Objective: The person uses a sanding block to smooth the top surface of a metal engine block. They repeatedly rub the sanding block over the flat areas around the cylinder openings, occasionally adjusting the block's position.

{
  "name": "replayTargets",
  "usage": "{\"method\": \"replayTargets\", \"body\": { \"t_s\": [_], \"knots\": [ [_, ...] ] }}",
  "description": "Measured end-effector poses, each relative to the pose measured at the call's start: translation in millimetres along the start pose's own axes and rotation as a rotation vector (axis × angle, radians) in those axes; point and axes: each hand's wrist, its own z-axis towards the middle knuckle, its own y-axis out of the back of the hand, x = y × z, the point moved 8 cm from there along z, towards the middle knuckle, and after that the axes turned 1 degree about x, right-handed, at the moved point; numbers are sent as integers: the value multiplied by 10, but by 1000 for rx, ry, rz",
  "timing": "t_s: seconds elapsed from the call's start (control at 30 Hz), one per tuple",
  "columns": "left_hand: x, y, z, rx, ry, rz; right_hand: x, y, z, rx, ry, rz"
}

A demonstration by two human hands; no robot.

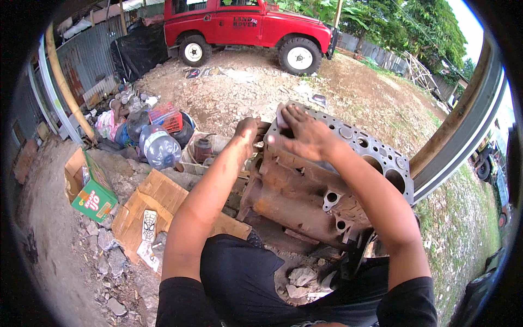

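Observation:
A rusty brown engine block point(294, 188) stands in front of me, its bare metal top face with round cylinder bores turned upward. My right hand point(305, 133) lies over the far left end of that top face. Under its fingertips shows a pale grey flat piece point(281, 116), perhaps sandpaper; the hand covers most of it. At the block's left end, my left hand point(250, 132) is closed with its fingers curled against the edge. Part of those fingers is hidden behind the block's corner.
Flattened cardboard point(147, 204) with a phone in a patterned case point(149, 225) lies at left, beside a green carton point(95, 193). Beyond are a large clear plastic bottle point(159, 147) and a red crate point(166, 117). A post point(457, 120) rises at right; a red off-road vehicle point(245, 30) stands behind.

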Motion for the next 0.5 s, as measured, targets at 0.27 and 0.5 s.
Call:
{"method": "replayTargets", "body": {
  "t_s": [0.27,0.5],
  "knots": [
    [18,27,8,46,11,107,-69,6,149,-57,-73,44],
    [-106,-34,-85,-38,-48,3,-98,55,247,3,-119,43]
  ]
}}
